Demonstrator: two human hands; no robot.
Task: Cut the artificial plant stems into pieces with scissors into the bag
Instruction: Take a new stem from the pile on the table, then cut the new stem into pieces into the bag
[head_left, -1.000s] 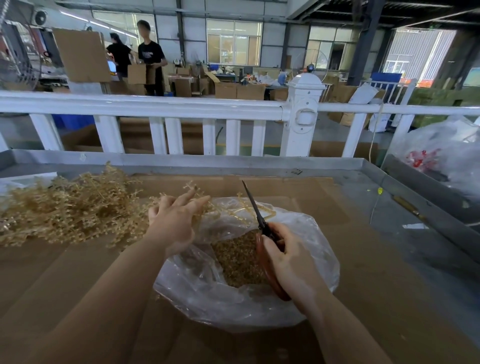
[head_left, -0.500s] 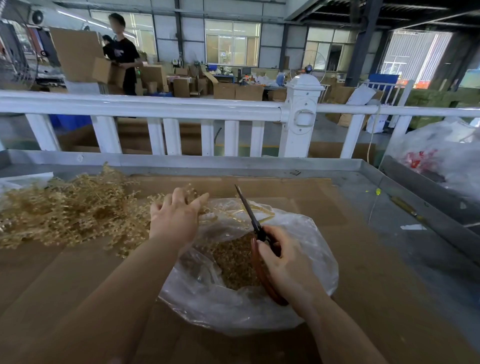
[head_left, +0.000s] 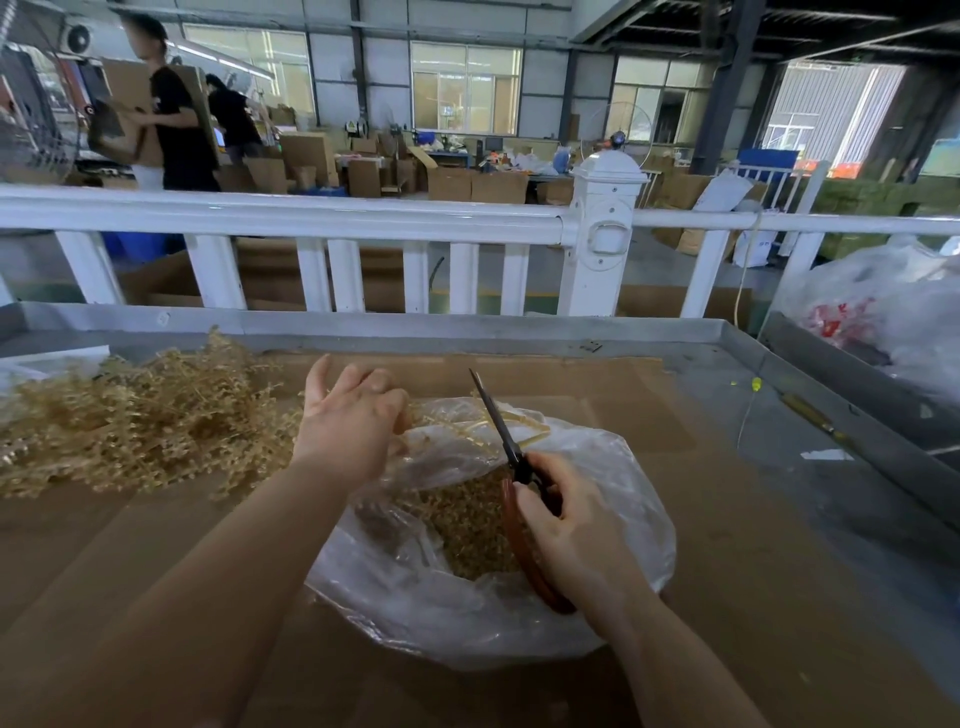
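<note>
**Scissors up, stems over the bag**

The left hand (head_left: 353, 421) reaches forward from a bare forearm, fingers curled down onto pale gold artificial plant stems (head_left: 498, 421) at the far rim of the bag (head_left: 467, 613), so it looks like it's pinching them. The right hand (head_left: 566, 525) is closed around the red-brown handles of the scissors (head_left: 511, 452), dark blades together and pointing up and away, crossing just in front of those stems. The clear plastic bag sits open between the two arms with a heap of small golden cut pieces (head_left: 467, 514) inside.

A big loose pile of uncut stems (head_left: 140, 421) lies to the left on the cardboard (head_left: 753, 597) covering the metal-edged worktop (head_left: 467, 327). Behind it runs a white railing (head_left: 311, 213), then a warehouse floor full of boxes, where two people in black shirts (head_left: 179, 130) are handling cartons. Another plastic bag (head_left: 893, 312) sits off to the right.
</note>
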